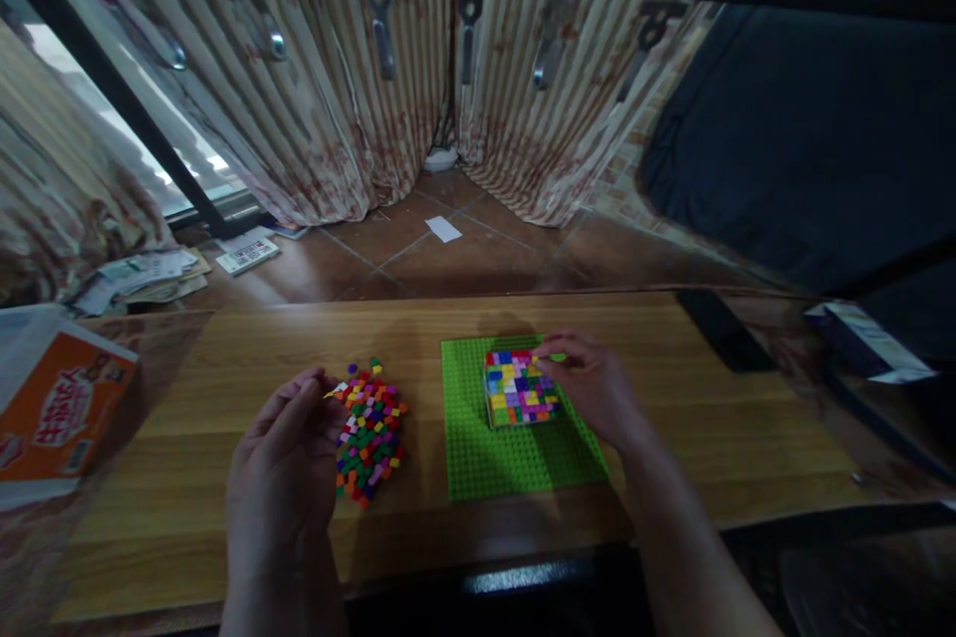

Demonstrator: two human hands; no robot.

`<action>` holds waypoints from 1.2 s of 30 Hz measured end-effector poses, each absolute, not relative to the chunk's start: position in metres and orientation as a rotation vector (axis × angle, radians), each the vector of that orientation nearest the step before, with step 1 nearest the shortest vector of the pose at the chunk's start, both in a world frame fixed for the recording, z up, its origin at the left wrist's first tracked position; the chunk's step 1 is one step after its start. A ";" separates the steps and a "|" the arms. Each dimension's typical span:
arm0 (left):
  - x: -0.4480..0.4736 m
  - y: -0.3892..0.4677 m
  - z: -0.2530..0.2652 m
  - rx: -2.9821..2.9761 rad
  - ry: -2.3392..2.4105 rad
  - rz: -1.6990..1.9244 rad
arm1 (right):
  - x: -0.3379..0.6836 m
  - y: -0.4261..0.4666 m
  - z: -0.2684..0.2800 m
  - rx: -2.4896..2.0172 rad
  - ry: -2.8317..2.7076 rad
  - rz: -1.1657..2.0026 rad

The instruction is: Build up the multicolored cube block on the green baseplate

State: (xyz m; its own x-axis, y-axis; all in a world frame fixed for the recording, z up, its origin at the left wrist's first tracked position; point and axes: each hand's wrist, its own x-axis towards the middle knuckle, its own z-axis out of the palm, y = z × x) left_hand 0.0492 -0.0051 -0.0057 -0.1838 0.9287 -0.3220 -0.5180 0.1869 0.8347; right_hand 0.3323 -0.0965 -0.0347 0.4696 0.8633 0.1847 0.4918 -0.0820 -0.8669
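Observation:
A green studded baseplate (467, 463) lies on the table, bearing a block of small multicoloured toy bricks (519, 393). My right hand (590, 380) reaches over the block's far right corner, thumb and forefinger pinched on what looks like a tiny yellow brick (535, 358). Whether that brick touches the block I cannot tell. To the left is a loose heap of small coloured bricks (371, 438). Beside its left edge, my left hand (288, 438) is raised with fingers closed; a bit of yellow shows at the fingertips, too small to name surely.
The wooden table (418, 528) also holds a dark phone-like slab (724, 328) at the far right. An orange and white box (64, 408) stands at the left. Papers (145, 279) lie beyond the far left edge, and a patterned box (866, 340) is at the right.

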 end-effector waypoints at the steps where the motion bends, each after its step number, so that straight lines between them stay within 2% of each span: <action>1: 0.049 -0.005 -0.006 0.494 1.111 1.395 | 0.332 -0.096 -0.036 -1.735 -1.160 0.471; 8: 0.046 -0.004 -0.010 0.525 1.104 1.398 | 0.333 -0.092 -0.042 -1.674 -1.077 0.529; 19: 0.046 -0.006 -0.010 0.506 1.092 1.399 | 0.327 -0.088 -0.041 -1.461 -0.617 0.916; 36: 0.048 -0.008 -0.002 0.509 1.098 1.389 | 0.331 -0.087 -0.049 -1.385 -0.609 0.978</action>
